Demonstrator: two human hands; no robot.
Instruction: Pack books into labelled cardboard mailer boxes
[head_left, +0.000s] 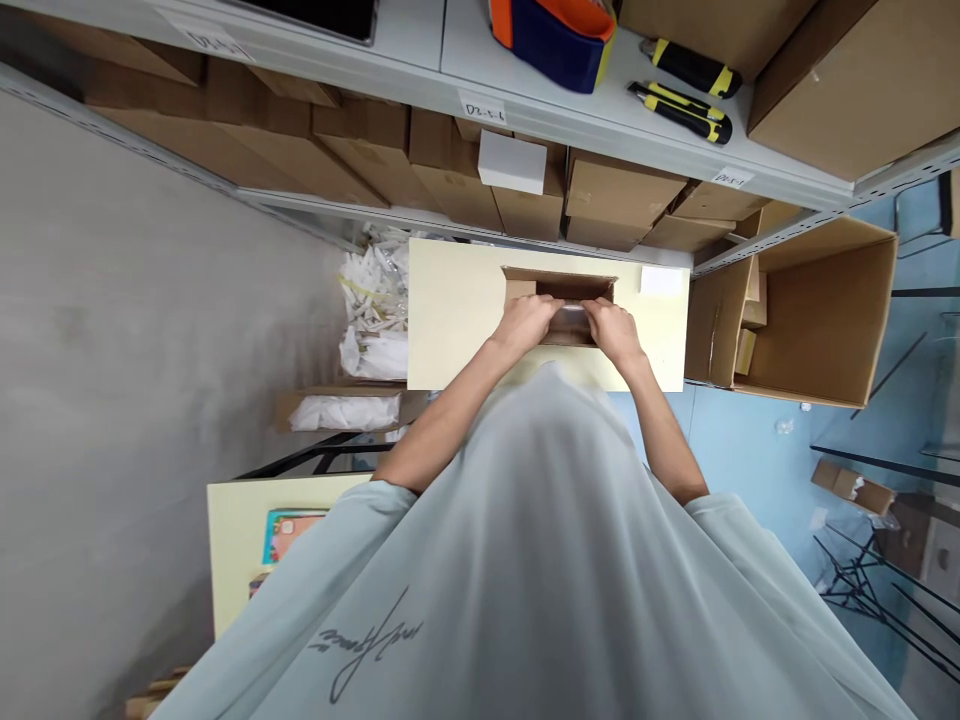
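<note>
An open cardboard box [522, 290] stands on the cream table in front of me, its inside in shadow. My left hand [527, 322] reaches over the box's left part, fingers bent and closed at the tips. At the right part of the box is my right hand [613, 328], its fingers curled inward the same way. Between the fingertips, over the opening, runs a small pale, shiny edge [574, 308]. Both hands seem to pinch it, but its kind is too small to tell.
The cream table [457, 315] carries a white label or paper [661, 280] at right. Above it, a metal shelf [420, 85] holds cardboard boxes, two utility knives [686, 108] and a tape dispenser [559, 45]. A large open carton [825, 310] stands right; bagged white pieces [375, 300] lie left.
</note>
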